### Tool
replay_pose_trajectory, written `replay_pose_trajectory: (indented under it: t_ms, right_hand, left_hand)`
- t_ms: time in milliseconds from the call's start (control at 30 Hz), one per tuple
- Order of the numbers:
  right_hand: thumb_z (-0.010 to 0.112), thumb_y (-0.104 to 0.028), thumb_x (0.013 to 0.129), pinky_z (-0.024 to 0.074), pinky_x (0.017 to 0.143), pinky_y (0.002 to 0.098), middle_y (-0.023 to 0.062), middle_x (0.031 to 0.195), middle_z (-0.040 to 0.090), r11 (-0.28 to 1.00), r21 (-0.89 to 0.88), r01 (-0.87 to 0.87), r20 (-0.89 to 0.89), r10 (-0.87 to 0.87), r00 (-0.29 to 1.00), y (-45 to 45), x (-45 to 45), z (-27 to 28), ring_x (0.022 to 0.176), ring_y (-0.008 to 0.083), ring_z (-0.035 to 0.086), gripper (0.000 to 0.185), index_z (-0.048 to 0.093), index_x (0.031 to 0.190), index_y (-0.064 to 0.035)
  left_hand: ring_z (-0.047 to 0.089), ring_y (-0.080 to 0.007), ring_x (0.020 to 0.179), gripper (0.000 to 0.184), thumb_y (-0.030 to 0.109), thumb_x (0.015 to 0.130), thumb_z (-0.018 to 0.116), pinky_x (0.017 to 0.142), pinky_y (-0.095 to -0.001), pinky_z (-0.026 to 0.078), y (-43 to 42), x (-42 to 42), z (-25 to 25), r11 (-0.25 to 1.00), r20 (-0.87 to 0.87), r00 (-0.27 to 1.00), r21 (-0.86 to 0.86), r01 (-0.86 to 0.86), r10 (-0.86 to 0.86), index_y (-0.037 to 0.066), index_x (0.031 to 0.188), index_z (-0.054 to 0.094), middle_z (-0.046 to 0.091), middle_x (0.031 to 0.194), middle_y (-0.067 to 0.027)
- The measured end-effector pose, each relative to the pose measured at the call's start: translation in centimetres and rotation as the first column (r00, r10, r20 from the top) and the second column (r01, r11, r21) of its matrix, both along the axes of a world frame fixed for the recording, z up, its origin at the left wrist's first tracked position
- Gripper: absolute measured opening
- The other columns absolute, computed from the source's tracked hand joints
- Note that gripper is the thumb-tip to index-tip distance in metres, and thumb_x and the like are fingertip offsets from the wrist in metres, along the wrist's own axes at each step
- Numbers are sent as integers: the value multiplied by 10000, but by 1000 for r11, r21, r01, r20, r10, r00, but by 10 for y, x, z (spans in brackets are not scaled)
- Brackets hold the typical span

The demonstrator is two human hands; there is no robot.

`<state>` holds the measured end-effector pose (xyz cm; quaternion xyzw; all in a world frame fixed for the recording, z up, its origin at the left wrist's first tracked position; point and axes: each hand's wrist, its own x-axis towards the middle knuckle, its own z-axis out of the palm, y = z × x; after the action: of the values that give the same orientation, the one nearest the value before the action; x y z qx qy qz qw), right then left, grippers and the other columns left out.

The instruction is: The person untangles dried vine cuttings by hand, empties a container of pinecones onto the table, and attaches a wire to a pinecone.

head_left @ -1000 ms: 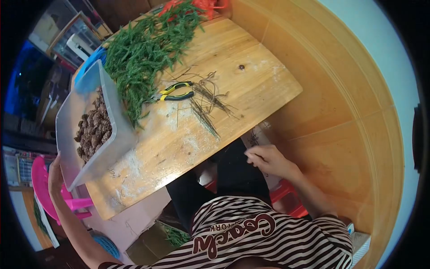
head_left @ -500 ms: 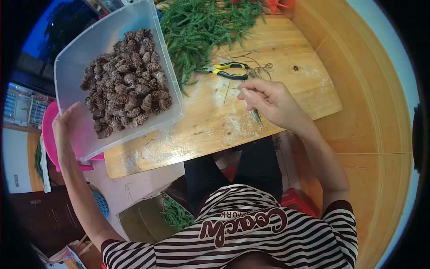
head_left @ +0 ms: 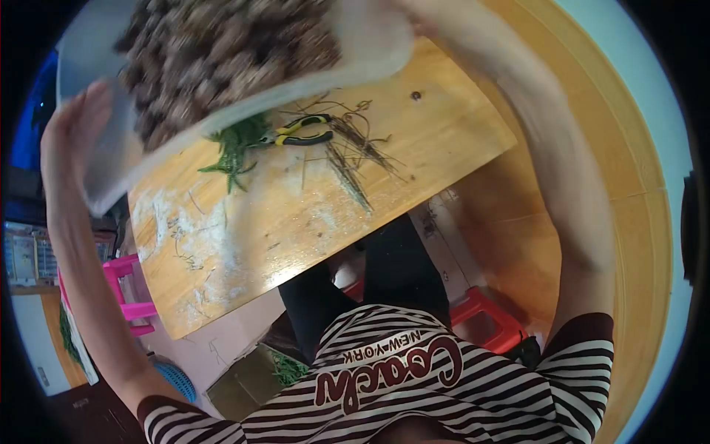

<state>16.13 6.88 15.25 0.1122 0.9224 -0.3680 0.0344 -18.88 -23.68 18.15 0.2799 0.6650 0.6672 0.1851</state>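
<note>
A clear plastic bin full of brown pine cones is held up over the far part of the wooden table, blurred by motion and cut off by the upper frame edge. My left hand grips its left side. At the bin's right end is my right hand, closed on it, its fingers mostly hidden. Below the bin, yellow-and-black pliers lie with their handles apart. Beside them are thin brown wires or stems and a slim bundle of stems.
Green sprigs poke out from under the bin. White powder is scattered over the wooden table. A pink stool stands at the left and a red stool at the right. A cardboard box with greenery sits on the floor.
The bin has moved up and right, over the table and the greenery. My right hand has left the stem bundle on the table and gone to the bin's right end.
</note>
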Motion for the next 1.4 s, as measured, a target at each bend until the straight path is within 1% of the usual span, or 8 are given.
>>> replay_pose_trajectory:
  t_ms: [100,300,467,567,800,1100,1267,1400]
  right_hand:
    - [526,-501,900,504,693,329,114,853,655,934,-208,292,-453,-356,817,29,12,-11,782,188,621,569,633,1089,25]
    - [446,-94,814,489,693,325,111,804,648,878,-86,472,-508,-446,737,111,24,-43,753,182,602,301,622,1009,54]
    - [450,-93,818,485,739,325,95,831,646,911,-288,-296,-781,-44,623,184,36,-103,786,177,595,299,618,1031,33]
    - [449,-96,822,485,753,330,88,863,640,884,67,463,-685,-296,665,208,34,-133,818,175,588,310,611,1057,26]
    - [444,-111,852,485,743,324,91,857,631,874,24,486,-728,-318,608,231,36,-166,815,168,581,298,586,1083,12]
    - [408,-131,901,492,636,321,63,799,632,813,-100,573,-506,-538,674,190,17,-152,700,173,587,265,538,1094,-5]
    - [417,-140,916,498,639,333,99,838,636,827,-60,559,-667,-449,594,227,7,-194,707,188,597,275,518,1137,-9]
    - [465,-257,965,540,653,268,140,1122,641,824,-177,538,-655,-507,561,237,-2,-205,943,186,649,392,481,1204,53]
  left_hand:
    - [580,-292,1129,355,131,934,430,970,-369,463,108,39,-18,997,-150,988,76,-26,37,-116,1166,538,577,1229,-221]
    - [616,-311,1055,382,119,954,395,900,-387,522,239,54,-91,993,-176,982,81,81,-66,-150,1220,445,579,1205,-234]
    - [651,-274,985,304,122,936,482,808,-373,565,296,53,-152,991,-194,981,120,52,-27,-95,1129,570,646,1091,-180]
    - [652,-258,904,245,118,893,543,746,-368,555,310,76,-156,996,-177,984,86,0,15,-62,1033,633,663,987,-157]
    - [629,-188,724,167,69,854,562,632,-319,515,337,96,-167,995,-103,992,85,-60,68,-25,935,674,655,810,-98]
    - [644,-219,834,196,98,867,595,726,-352,554,338,46,-187,988,-203,979,157,9,24,-24,1005,664,665,919,-125]
    - [651,-245,938,304,181,907,536,793,-355,548,345,37,-195,988,-329,944,144,50,1,-59,1073,620,654,1052,-146]
    - [639,-215,901,353,265,902,541,796,-338,529,335,58,-196,994,-294,954,108,-28,59,-38,1070,608,646,1000,-121]
